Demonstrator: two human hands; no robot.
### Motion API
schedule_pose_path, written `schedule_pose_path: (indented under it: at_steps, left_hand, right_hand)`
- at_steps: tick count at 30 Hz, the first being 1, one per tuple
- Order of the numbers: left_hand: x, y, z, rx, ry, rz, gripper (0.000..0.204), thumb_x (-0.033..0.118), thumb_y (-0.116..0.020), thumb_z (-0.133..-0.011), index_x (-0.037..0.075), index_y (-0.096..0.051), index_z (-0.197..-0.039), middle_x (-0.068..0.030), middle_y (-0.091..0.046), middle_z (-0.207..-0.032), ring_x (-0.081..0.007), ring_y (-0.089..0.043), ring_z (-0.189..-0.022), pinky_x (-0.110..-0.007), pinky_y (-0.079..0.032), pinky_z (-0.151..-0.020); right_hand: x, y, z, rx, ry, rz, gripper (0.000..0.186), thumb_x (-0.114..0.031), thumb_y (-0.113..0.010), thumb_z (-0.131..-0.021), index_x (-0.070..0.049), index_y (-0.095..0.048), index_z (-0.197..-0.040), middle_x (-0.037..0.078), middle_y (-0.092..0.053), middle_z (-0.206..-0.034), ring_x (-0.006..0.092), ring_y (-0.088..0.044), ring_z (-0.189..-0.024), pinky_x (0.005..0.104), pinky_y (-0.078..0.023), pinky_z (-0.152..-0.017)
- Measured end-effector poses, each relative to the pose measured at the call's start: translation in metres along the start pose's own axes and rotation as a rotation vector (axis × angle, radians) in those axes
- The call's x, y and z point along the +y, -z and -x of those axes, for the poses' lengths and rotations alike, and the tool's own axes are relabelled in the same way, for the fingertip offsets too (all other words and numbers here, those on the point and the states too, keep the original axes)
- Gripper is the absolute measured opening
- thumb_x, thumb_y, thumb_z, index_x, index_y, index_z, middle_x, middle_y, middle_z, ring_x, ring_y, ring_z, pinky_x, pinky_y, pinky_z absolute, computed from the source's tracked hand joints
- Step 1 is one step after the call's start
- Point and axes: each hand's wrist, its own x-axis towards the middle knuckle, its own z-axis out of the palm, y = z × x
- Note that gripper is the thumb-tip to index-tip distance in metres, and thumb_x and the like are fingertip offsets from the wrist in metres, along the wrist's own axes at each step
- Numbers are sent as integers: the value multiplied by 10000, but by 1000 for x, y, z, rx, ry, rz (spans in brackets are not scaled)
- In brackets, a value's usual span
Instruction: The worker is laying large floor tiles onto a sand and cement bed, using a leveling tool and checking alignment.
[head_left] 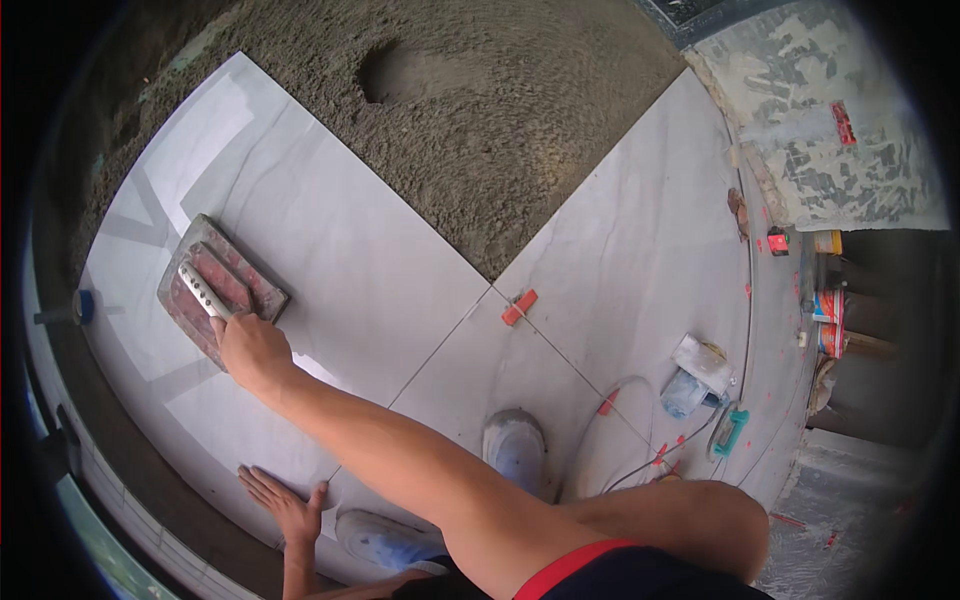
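The right hand [253, 348] and left hand [292, 512] are ungloved; the right forearm [370, 430] is uncovered. The garment [655, 578] is dark navy, close to black, with a plain red band [575, 566] finishing its edge. Footwear: front shoe [516, 448] and rear shoe [385, 540], both round-toed, with pale blue and grey-white uppers. The front shoe shows a darker grey toe rim.

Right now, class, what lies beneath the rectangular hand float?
Pale, grey-veined floor tile shows around the hand float, which the right hand grips, so tile probably continues underneath. The patch directly beneath is covered; its condition cannot be seen.
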Motion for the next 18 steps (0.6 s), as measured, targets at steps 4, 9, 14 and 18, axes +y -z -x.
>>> schedule_pose_path:
  at_steps: [4, 9, 14, 18]
  left_hand:
    - [-2, 9, 0, -55, 16, 40, 1291, 776, -577, -825, -102, 18, -1562, -338, 29, -1636, -483, 38, -1529, -615, -16, -1203]
    - [-5, 17, -2, -55, 20, 78, 1301, 782, -592, -810, -82, 12, -1572, -321, 27, -1644, -470, 41, -1534, -627, -25, -1196]
    - [-14, 16, -4, -97, 16, 41, 1386, 850, -576, -751, -94, 30, -1565, -329, 39, -1640, -480, 59, -1530, -670, -30, -1176]
    - [-30, 20, -4, -162, 39, 1, 1435, 854, -615, -715, -81, 68, -1563, -344, 62, -1629, -482, 66, -1527, -659, -32, -1184]
  right_hand:
    - [-10, -33, -14, -16, 49, 46, 541, -391, -439, -1065, 0, -708, -806, 224, -723, -806, 386, -732, -780, 457, -597, -688]
    - [-7, -32, -4, -144, -63, -78, 560, -444, -424, -1059, 45, -676, -952, 251, -726, -876, 414, -724, -856, 486, -580, -767]
    - [10, -37, 24, -212, -95, -281, 597, -469, -414, -1055, 92, -617, -1023, 311, -700, -914, 461, -701, -889, 522, -558, -780]
    - [12, -44, 36, -226, -112, -356, 586, -459, -418, -1056, 99, -596, -1055, 318, -694, -927, 472, -693, -910, 535, -549, -785]
